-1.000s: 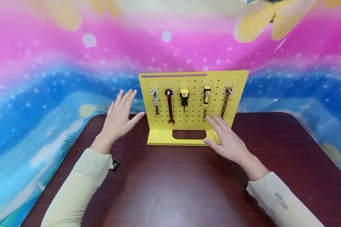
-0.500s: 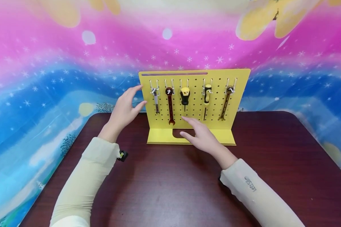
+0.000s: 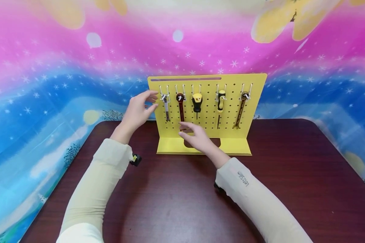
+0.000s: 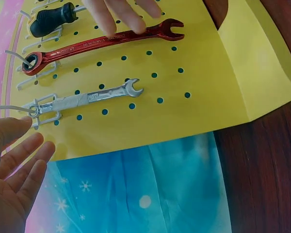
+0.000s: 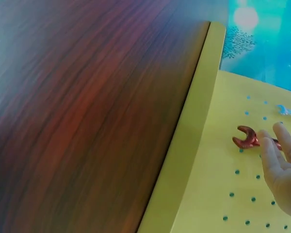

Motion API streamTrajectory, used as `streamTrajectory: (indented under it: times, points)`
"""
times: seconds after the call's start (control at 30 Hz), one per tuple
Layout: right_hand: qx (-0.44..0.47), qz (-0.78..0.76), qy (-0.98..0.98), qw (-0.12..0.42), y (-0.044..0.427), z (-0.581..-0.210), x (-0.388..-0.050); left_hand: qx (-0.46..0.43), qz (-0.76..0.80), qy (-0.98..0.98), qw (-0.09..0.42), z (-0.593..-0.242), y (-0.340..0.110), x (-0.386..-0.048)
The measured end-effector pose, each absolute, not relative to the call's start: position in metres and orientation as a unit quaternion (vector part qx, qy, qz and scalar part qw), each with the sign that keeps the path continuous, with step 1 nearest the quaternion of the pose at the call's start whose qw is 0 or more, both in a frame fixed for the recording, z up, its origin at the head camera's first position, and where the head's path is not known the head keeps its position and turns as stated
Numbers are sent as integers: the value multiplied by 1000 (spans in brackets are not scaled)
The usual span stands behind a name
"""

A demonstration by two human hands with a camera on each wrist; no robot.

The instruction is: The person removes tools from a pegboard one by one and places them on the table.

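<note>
A small silver wrench (image 4: 82, 100) hangs by its ring end from a hook on the upright yellow pegboard (image 3: 170, 145). My left hand (image 3: 136, 109) is beside the board's left edge, thumb and fingers apart, close to that ring end and holding nothing. To the right of the silver wrench hangs a longer red wrench (image 4: 94, 44), its open end downward. My right hand (image 3: 199, 139) is at the red wrench's lower part, covering some of it in the head view. The fingertips (image 4: 131, 19) of that hand lie over the shaft; whether they touch it I cannot tell.
A stubby yellow-and-black screwdriver (image 3: 197, 103), a longer screwdriver (image 3: 221, 103) and a dark wrench (image 3: 241, 111) hang farther right on the board. It stands on a dark wooden table (image 3: 176, 199). Behind hangs a patterned cloth (image 3: 182, 50).
My left hand has moved right and in to the silver wrench's hook. My right hand has swept left across the board's front to the red wrench. The tools hang as before.
</note>
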State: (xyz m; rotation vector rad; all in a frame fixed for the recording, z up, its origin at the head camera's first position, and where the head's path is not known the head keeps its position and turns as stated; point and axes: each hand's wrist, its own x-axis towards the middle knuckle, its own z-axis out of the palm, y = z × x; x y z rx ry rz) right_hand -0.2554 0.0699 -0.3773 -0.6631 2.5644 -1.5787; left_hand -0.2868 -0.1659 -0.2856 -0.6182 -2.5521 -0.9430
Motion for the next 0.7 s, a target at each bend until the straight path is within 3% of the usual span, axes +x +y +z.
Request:
streamTrajectory:
  times: [0.3, 0.7]
  points:
    - [-206, -552, 807, 37, 51, -381, -267, -219, -342, -901, 154, -284, -155, -297]
    - [-179, -560, 808, 31, 38, -383, -281, -206, -338, -904, 163, -286, -154, -304]
